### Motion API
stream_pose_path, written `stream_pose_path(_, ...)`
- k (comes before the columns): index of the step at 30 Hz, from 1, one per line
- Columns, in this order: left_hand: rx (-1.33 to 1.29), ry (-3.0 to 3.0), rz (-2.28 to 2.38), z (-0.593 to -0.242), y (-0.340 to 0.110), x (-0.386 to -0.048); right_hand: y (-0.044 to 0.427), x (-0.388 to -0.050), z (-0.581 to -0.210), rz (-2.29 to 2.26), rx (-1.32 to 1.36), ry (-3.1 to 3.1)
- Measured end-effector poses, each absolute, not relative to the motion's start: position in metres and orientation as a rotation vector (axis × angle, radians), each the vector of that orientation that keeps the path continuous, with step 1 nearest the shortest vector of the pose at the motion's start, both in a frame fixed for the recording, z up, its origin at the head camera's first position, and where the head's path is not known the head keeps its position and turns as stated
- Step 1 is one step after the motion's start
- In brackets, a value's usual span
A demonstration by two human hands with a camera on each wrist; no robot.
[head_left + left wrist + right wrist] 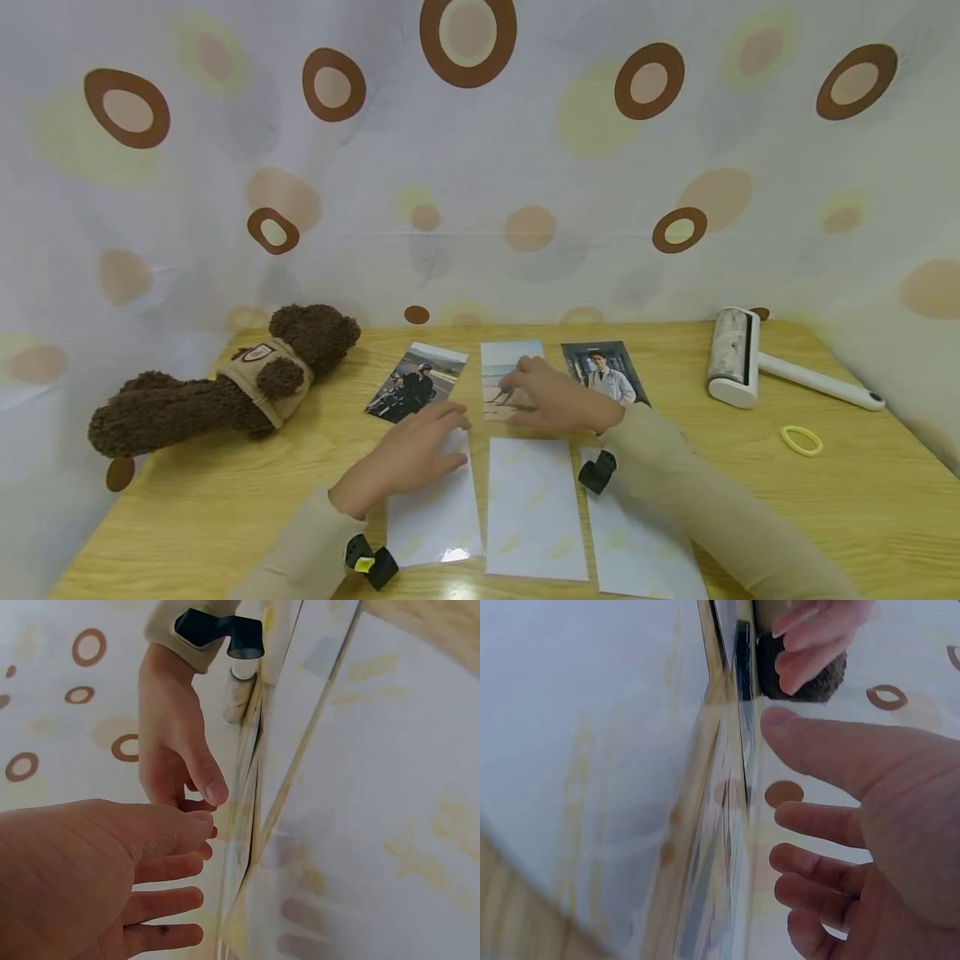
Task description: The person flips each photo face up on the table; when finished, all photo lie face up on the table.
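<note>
Three photos lie in a row: a motorcycle rider (414,385), a beach scene (512,353) and a person in a white coat (609,379). Nearer me are three white cards, left (433,529), middle (536,508) and right (647,542), marked with faint yellow patches. My right hand (558,400) is over the beach photo, covering part of it; its loosely bent fingers (817,825) hold nothing. Above the top of the left card is my left hand (408,454), its fingers (169,907) extended and nothing between them.
A brown teddy bear (318,342) in a beige top lies at the left. On the right side are a white lint roller (735,358) with its handle pointing right, and a yellow ring (801,441). A dotted curtain (480,167) hangs behind the wooden table (862,508).
</note>
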State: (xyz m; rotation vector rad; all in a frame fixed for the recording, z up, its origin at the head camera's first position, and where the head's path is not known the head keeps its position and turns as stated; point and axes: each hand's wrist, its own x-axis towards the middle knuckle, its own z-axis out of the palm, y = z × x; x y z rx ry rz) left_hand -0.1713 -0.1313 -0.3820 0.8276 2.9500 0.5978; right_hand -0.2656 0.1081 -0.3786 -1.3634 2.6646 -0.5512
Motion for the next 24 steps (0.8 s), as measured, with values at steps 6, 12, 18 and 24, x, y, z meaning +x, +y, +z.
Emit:
stream_pose_path(6,0.766,2.965,0.603,-0.389,-0.152,-0.147,0.086,-0.262,-0.381,-0.496,-1.478,2.627)
stream_pose_path(12,0.759,2.958,0.600,-0.393,-0.169,-0.126,0.065,-0.259,-0.385,-0.397,-1.487,2.626)
stream_pose_path(18,0.756,2.839,0.658,-0.402,-0.180,-0.118,0.049,-0.257,-0.389,-0.464,-1.515,2.475)
stream_pose_path(24,0.761,2.811,0.709,-0.407,-0.181,-0.119,0.037,-0.249,-0.389,-0.383,-1.432,2.456)
